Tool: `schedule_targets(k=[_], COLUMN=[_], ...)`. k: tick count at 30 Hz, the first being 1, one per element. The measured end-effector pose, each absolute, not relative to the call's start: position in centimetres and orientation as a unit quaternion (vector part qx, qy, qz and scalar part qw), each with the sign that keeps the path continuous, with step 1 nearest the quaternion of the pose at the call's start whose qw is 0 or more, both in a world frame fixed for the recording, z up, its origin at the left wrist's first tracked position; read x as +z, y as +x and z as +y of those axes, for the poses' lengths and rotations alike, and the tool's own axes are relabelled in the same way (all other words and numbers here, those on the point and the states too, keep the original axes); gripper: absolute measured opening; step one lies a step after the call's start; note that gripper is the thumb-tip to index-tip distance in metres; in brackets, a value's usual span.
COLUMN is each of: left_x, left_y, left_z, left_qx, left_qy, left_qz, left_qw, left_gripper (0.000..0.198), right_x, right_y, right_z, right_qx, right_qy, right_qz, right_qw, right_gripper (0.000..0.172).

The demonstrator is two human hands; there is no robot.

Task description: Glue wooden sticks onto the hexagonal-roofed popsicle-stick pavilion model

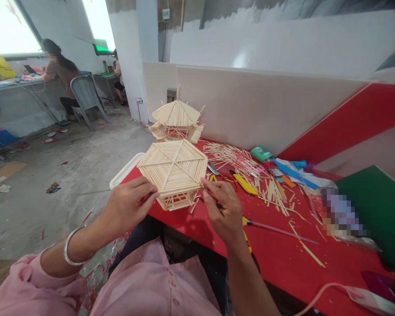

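A hexagonal roof (174, 169) of thin wooden sticks lies over a low stick frame (177, 200) at the table's near left edge. My left hand (131, 197) pinches the roof's front left rim between thumb and fingers. At the right corner of the same rim, the fingertips of my right hand (222, 202) are closed on it. Something small and dark shows by my right palm; I cannot make out what it is. Behind stands a stick pavilion model (177, 115) with a pointed roof and a spike on top.
Loose wooden sticks (230, 153) lie heaped on the red table (266, 245). Yellow-handled pliers (245, 182) and a glue gun with a glue stick (279, 230) are to the right. A green board (375, 210) borders the right side. Two people sit at far tables.
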State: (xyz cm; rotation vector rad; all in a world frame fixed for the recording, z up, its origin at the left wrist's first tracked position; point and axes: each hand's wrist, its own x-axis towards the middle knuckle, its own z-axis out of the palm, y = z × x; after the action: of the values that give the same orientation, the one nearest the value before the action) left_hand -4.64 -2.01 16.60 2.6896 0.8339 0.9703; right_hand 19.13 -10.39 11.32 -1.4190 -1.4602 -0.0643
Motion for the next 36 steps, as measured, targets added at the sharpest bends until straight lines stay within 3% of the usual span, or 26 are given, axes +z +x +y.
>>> schedule_targets(k=[5, 8, 13, 19, 23, 29, 36], left_x=[17.9, 17.7, 13.2, 7.1, 5.8, 5.3, 5.1], left_y=[-5.3, -4.2, 2.7, 9.1, 9.1, 10.1, 10.1], left_z=[-5.1, -7.6, -10.3, -9.8, -9.6, -10.0, -9.6], left_qx=[0.413, 0.435, 0.423, 0.379, 0.364, 0.339, 0.374], left_qy=[0.870, 0.861, 0.816, 0.626, 0.596, 0.574, 0.573], left_qz=[0.265, 0.247, 0.180, 0.301, 0.344, 0.342, 0.342], left_qw=[0.055, 0.090, 0.350, 0.611, 0.627, 0.663, 0.645], left_gripper=[0.010, 0.015, 0.008, 0.026, 0.027, 0.029, 0.026], right_x=[10.1, 7.6, 4.6, 5.9, 5.6, 3.6, 4.3], right_y=[21.1, 23.9, 29.2, 31.5, 31.2, 32.7, 38.0], right_z=[-13.6, -16.1, -15.9, -12.5, -15.9, -18.9, -18.7], right_qx=[-0.038, -0.009, 0.057, 0.118, 0.119, 0.079, 0.037], right_qy=[-0.663, -0.758, -0.842, -0.837, -0.817, -0.853, -0.864], right_qz=[-0.519, -0.466, -0.472, -0.525, -0.563, -0.516, -0.502], right_qw=[0.538, 0.456, 0.254, 0.097, 0.039, -0.001, 0.023], right_gripper=[0.035, 0.035, 0.040, 0.034, 0.050, 0.044, 0.040])
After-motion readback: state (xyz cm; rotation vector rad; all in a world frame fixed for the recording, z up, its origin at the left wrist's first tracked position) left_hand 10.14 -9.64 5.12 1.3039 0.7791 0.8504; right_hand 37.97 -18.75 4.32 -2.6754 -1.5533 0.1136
